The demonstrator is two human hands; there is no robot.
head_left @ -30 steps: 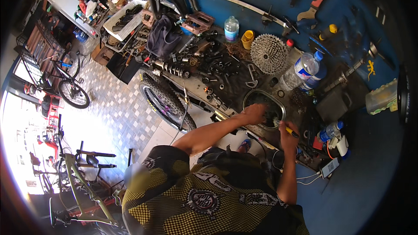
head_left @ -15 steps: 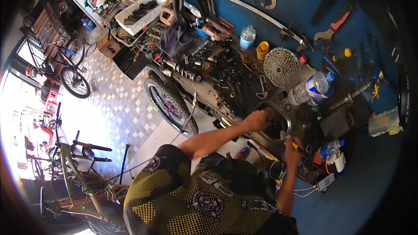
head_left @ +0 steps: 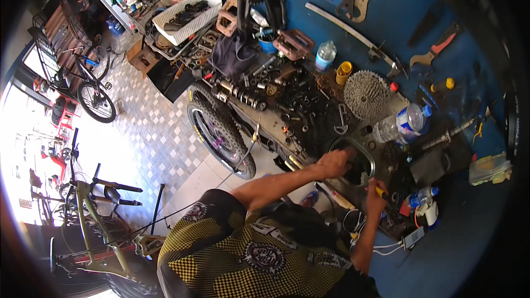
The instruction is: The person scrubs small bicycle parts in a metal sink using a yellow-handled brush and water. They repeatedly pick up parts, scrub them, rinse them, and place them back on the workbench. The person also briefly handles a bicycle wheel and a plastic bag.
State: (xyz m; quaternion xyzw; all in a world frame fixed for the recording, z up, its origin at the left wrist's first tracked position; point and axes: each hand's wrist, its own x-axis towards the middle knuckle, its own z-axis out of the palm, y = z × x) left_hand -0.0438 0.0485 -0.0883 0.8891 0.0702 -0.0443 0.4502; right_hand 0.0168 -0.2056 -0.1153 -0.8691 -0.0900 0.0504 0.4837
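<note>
My left hand (head_left: 334,164) is closed in a fist over the near left edge of a dark basin with a shiny metal rim (head_left: 372,159). Whatever sits in that fist is dark and too blurred to name. At the basin's near right corner, my right hand (head_left: 376,200) grips a tool with a yellow-and-black handle (head_left: 381,192). Its working end is hard to see, beside a pale tuft at the rim. Just beyond the basin, a large bicycle cassette (head_left: 366,95) stands on the cluttered bench, next to a clear plastic bottle (head_left: 392,124).
Loose bolts and small parts (head_left: 301,102) cover the bench. A white basket (head_left: 187,17) of tools stands farther left. Tools hang on the blue wall (head_left: 386,27). Below the bench edge is a bicycle wheel (head_left: 221,132). A phone-like device (head_left: 413,237) with white cables lies at the right.
The whole view has shifted, so the bench things sit farther right in it. Both hands stay at the basin, the left still in a fist and the right still on the yellow-handled tool.
</note>
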